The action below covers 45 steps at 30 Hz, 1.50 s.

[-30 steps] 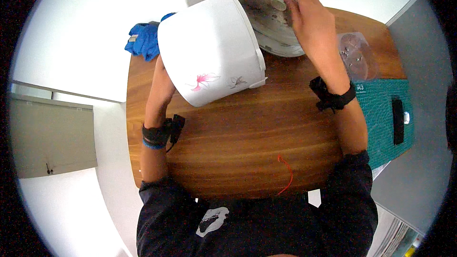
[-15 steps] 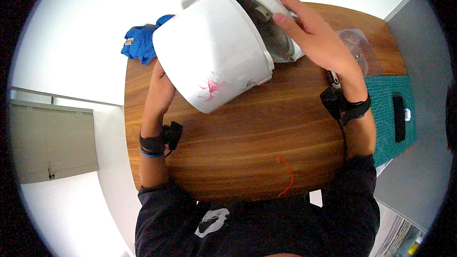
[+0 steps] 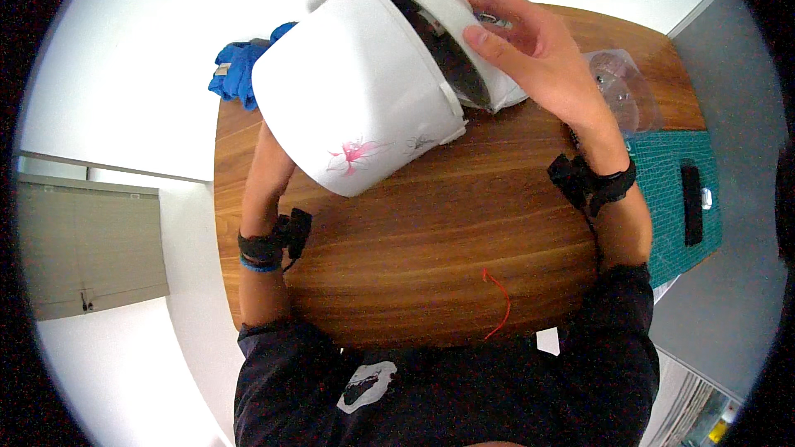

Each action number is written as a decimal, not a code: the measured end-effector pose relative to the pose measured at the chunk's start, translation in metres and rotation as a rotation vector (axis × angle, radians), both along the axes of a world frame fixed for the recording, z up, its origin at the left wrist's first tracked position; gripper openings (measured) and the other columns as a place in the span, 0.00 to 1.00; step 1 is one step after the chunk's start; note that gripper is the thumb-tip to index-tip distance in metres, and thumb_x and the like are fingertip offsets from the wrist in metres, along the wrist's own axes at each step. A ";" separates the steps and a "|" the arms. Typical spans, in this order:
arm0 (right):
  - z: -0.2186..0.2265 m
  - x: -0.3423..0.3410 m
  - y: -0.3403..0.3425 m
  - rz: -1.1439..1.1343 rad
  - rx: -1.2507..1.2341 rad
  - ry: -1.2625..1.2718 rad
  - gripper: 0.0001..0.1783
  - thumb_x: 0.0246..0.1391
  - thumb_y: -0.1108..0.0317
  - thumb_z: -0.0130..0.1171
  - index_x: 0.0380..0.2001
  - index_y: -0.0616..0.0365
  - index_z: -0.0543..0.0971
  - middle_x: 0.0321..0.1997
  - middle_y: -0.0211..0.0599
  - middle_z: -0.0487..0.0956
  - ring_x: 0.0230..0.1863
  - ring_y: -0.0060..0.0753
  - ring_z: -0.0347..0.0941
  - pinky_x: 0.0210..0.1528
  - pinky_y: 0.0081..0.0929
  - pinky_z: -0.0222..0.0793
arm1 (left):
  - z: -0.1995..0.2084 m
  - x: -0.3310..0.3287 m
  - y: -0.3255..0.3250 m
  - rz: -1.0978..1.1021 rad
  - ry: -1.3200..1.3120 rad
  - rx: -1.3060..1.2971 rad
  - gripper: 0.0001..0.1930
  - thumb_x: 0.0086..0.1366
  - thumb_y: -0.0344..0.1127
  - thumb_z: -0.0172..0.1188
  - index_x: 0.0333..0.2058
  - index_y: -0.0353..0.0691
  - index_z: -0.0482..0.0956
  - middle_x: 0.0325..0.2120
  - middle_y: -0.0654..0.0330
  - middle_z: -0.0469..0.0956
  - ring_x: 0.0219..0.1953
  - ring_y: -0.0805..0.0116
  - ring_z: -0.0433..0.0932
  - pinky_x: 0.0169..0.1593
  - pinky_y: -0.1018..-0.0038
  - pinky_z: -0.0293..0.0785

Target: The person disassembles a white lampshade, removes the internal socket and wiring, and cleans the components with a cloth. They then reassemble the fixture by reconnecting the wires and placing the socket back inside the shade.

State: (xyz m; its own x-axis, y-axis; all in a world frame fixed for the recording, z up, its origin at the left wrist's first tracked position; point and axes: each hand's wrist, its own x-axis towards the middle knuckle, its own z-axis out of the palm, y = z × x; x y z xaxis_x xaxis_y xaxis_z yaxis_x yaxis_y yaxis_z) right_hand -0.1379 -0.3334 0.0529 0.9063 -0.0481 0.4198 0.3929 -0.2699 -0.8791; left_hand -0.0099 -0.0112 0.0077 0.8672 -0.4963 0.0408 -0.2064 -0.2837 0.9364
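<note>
A white rice cooker (image 3: 356, 74) with a pink flower print leans over at the far middle of the table. Its lid (image 3: 431, 2) stands partly open, and a dark gap shows between lid and body. My right hand (image 3: 538, 50) is on the lid, thumb at the rim and fingers stretched over the top side. My left hand (image 3: 271, 157) reaches behind the cooker's lower left side; the body hides its fingers.
The wooden table (image 3: 397, 257) carries a bunched blue cloth (image 3: 236, 70) at far left and a short red cord (image 3: 501, 298) near me. On the right lie a clear plastic piece (image 3: 621, 91) and a green cutting mat (image 3: 662, 199) with a black strip (image 3: 692, 203).
The lid has swung closer to the body, so the gap is narrower. The rice cooker has shifted slightly left. My right hand has moved slightly left with the lid.
</note>
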 end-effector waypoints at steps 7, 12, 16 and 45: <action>-0.009 -0.005 0.007 0.114 -0.036 -0.040 0.32 0.73 0.69 0.53 0.77 0.55 0.63 0.78 0.39 0.66 0.72 0.35 0.68 0.72 0.35 0.66 | -0.001 0.000 -0.003 0.025 0.039 0.020 0.27 0.77 0.42 0.57 0.65 0.28 0.72 0.53 0.49 0.82 0.51 0.65 0.80 0.54 0.68 0.78; -0.027 -0.001 -0.021 0.191 0.138 0.044 0.31 0.73 0.70 0.52 0.76 0.56 0.64 0.76 0.37 0.68 0.72 0.33 0.68 0.73 0.34 0.65 | -0.001 0.001 -0.002 0.056 0.064 0.029 0.27 0.77 0.43 0.57 0.65 0.28 0.72 0.53 0.48 0.82 0.51 0.65 0.80 0.54 0.68 0.78; -0.038 0.010 -0.036 0.141 -0.066 0.112 0.28 0.69 0.73 0.52 0.72 0.58 0.68 0.70 0.39 0.75 0.68 0.35 0.73 0.71 0.35 0.68 | 0.002 0.008 0.008 0.071 0.088 0.045 0.27 0.77 0.43 0.57 0.66 0.28 0.72 0.53 0.48 0.82 0.52 0.65 0.81 0.54 0.68 0.78; -0.017 -0.009 -0.035 0.160 -0.581 0.333 0.40 0.52 0.55 0.78 0.62 0.65 0.74 0.58 0.51 0.82 0.59 0.45 0.80 0.63 0.37 0.76 | 0.007 0.006 0.019 0.023 -0.033 0.003 0.36 0.74 0.48 0.60 0.70 0.26 0.65 0.60 0.39 0.77 0.57 0.56 0.80 0.56 0.64 0.80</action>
State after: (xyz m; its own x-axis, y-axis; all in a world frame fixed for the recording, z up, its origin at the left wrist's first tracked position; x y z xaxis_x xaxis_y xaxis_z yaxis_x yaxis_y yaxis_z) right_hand -0.1466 -0.3683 0.0361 0.9687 0.2459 0.0344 0.2010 -0.6953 -0.6900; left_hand -0.0043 0.0081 0.0147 0.8767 -0.4762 0.0684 -0.2307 -0.2915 0.9283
